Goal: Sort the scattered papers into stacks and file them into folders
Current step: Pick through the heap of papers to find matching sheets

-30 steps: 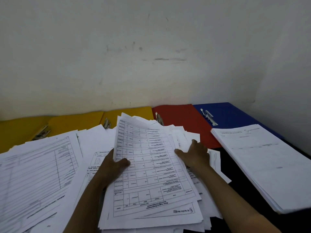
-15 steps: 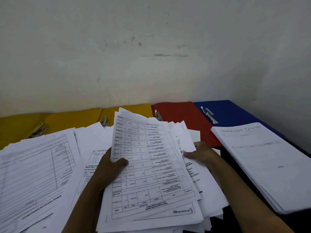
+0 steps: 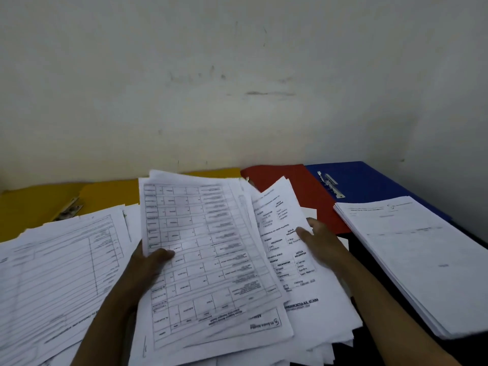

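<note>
1. Left hand [image 3: 148,262] gripping the left edge of a thick bundle of papers [image 3: 211,260], thumb curled over the top sheet, the other fingers hidden beneath.
2. Right hand [image 3: 320,247] at the bundle's right side, thumb pressed on a loose page [image 3: 285,233] fanned out from under the top form; remaining fingers tucked behind the paper, so clamped on that page as far as can be judged.
3. Bundle lifted and tilted toward the wall, resting low over a wider spread of papers [image 3: 60,265] on the left of the desk [image 3: 355,249].
4. Squared white stack [image 3: 422,260] lying well to the right, overlapping the open blue folder [image 3: 369,183]; red folder [image 3: 295,186] beside it, yellow folders [image 3: 39,202] along the wall at left, all partly buried by sheets.
5. Risk: bundle uneven, edges splayed; a loosened thumb likely to let lower sheets slide out and back into the spread.
6. Risk: pulling the fanned page sideways could drag neighbouring sheets along, mixing document types.
7. Risk: print blurred here, so kinds hard to tell apart; misfiling possible if pages go down without a check.
8. Sorting apparently early: one neat stack made, most sheets unsorted, no folder closed.
</note>
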